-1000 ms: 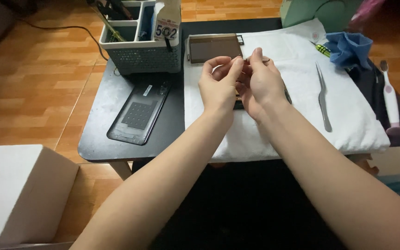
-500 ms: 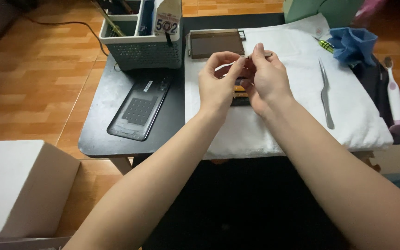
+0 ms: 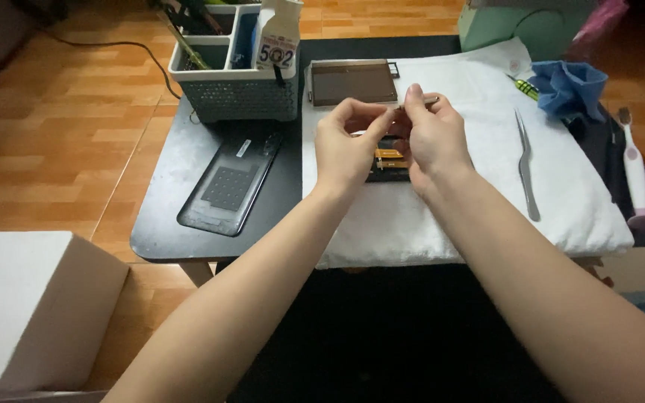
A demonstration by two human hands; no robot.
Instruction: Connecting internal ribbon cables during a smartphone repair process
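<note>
A low black desk (image 3: 166,224) with rounded corners stood on a floor (image 3: 54,149) of warm orange-brown wooden boards laid in short staggered lengths. A dark cable (image 3: 113,46) trailed across the boards at the upper left. At the lower left sat a plain white box-shaped block (image 3: 31,306), its top lit pale. Beneath the desk's near edge the floor fell into deep black shadow (image 3: 382,336). A pale green cabinet (image 3: 509,26) stood at the far right edge of the desk. The light was dim and soft, brightest on the floor to the left.
</note>
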